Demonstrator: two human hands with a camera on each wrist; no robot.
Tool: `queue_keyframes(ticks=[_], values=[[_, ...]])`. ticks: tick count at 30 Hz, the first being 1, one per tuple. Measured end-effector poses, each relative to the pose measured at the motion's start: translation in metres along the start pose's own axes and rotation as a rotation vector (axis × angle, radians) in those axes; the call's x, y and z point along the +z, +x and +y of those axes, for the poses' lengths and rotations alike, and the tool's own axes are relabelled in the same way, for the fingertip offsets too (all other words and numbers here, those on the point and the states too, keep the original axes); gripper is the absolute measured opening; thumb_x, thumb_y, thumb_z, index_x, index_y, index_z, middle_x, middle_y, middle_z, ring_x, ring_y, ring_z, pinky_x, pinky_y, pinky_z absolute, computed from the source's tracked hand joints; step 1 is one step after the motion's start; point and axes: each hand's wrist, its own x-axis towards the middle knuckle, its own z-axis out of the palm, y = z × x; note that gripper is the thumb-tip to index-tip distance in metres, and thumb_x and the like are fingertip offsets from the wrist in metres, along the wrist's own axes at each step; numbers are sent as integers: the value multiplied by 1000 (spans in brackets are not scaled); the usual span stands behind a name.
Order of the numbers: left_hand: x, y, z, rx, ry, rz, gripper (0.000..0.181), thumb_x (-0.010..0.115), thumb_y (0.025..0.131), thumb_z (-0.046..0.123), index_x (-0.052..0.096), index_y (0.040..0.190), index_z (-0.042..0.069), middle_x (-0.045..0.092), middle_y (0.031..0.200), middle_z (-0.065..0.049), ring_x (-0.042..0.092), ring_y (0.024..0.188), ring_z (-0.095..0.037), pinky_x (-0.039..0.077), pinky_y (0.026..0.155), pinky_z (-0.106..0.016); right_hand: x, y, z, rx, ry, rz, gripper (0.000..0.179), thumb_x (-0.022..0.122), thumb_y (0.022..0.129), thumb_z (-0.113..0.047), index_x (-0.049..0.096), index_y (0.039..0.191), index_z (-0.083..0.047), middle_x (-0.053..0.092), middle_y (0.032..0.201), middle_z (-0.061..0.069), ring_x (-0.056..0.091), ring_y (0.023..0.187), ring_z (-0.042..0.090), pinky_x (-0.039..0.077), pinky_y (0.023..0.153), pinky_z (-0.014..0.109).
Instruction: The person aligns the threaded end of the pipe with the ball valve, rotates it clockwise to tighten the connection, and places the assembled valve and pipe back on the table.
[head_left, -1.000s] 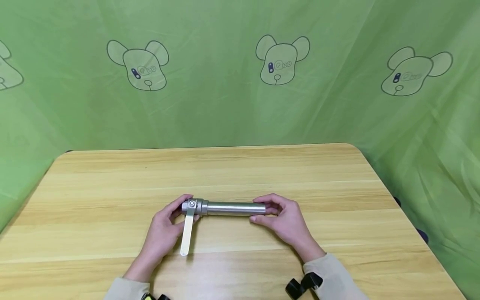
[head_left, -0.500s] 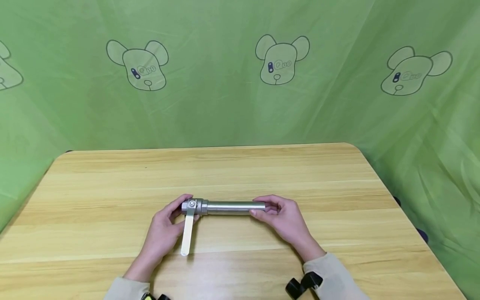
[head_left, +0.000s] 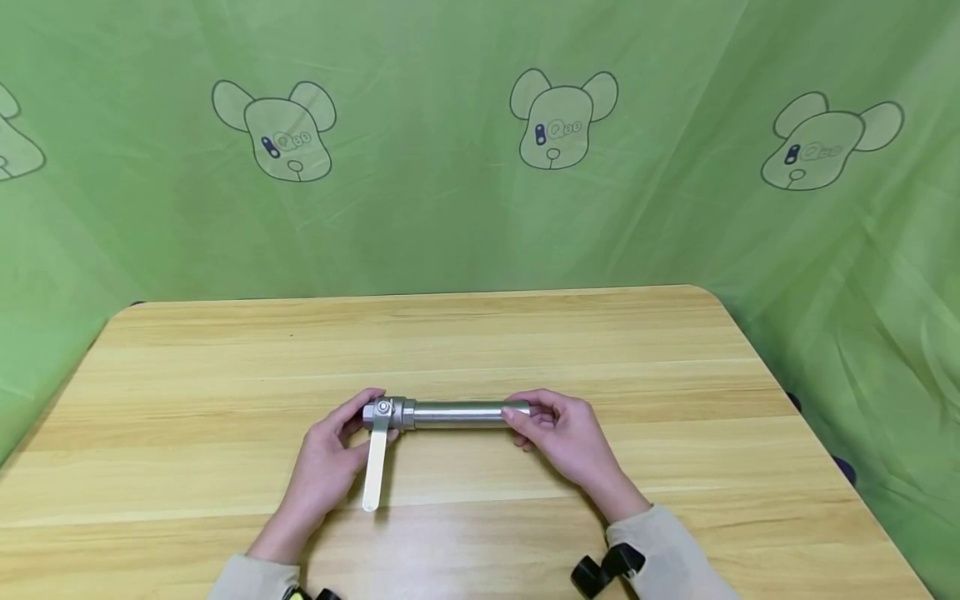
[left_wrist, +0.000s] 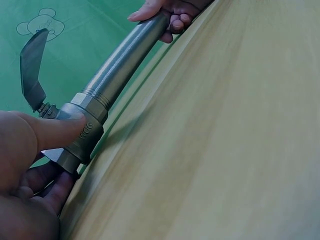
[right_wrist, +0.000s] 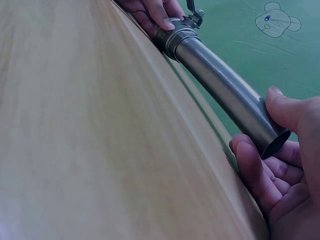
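Observation:
A steel ball valve [head_left: 397, 413] joins a smooth metal pipe [head_left: 457, 414], and the two lie crosswise in front of me. Its flat lever handle [head_left: 374, 475] points toward my side of the table. My left hand [head_left: 326, 462] grips the valve body, thumb on the near side; in the left wrist view that thumb presses beside the raised letters "WOG". At the other end, my right hand [head_left: 562, 433] holds the pipe between thumb and fingers. The right wrist view shows the pipe's open end [right_wrist: 276, 144] between the thumb and the curled fingers.
Both hands work over a light wood-grain table [head_left: 420, 342] with rounded far corners. Behind it hangs a green curtain [head_left: 420, 208] printed with bear heads. Black devices [head_left: 607, 571] are strapped at the wrists over pale sleeves [head_left: 663, 554].
My right thumb has moved up from the pipe's near underside onto its top near the end, and the right fingertips now show below the pipe. The left hand and valve stay almost still.

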Motion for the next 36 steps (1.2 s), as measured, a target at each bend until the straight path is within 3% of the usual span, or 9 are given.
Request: queue_keyframes(ticks=[4, 9, 15, 20, 27, 36], values=[[0, 0, 0, 7, 14, 3, 65, 85, 91, 7, 63, 151, 16, 63, 155, -16, 60, 145, -33, 51, 118, -38, -2, 0, 2, -42, 3, -15, 42, 90, 90, -28, 77, 126, -11, 72, 92, 10, 70, 76, 14, 63, 70, 25], [1, 0, -1, -3, 26, 10, 64, 85, 92, 10, 63, 151, 19, 64, 154, -15, 60, 144, -31, 56, 106, -22, -4, -1, 7, -136, 66, -45, 67, 97, 77, -11, 70, 139, -12, 67, 105, 16, 71, 85, 15, 64, 78, 24], [1, -1, -1, 0, 18, 8, 64, 85, 92, 11, 63, 151, 19, 65, 152, -15, 61, 144, -31, 54, 102, -18, -3, -2, 9, -172, 65, 21, 47, 94, 81, -5, 79, 125, -10, 77, 108, 14, 74, 88, 10, 65, 80, 22], [1, -1, -1, 13, 16, 10, 64, 86, 92, 11, 63, 151, 19, 65, 151, -15, 62, 143, -31, 55, 103, -19, -3, -2, 8, -196, 79, 41, 46, 95, 80, -5, 81, 124, -9, 80, 115, 14, 77, 93, 9, 66, 82, 23], [2, 0, -1, 6, 28, 5, 64, 84, 93, 9, 63, 152, 19, 64, 152, -15, 61, 145, -31, 52, 117, -38, -3, -3, 5, -119, 26, 58, 45, 96, 81, -13, 81, 123, -12, 77, 103, 14, 73, 84, 8, 64, 75, 20], [1, 0, -1, -4, 17, 1, 65, 84, 93, 9, 62, 152, 19, 62, 156, -15, 58, 147, -30, 48, 120, -39, -2, -2, 4, -81, 35, 50, 44, 94, 84, -14, 78, 124, -8, 78, 104, 15, 74, 85, 11, 64, 76, 20]])
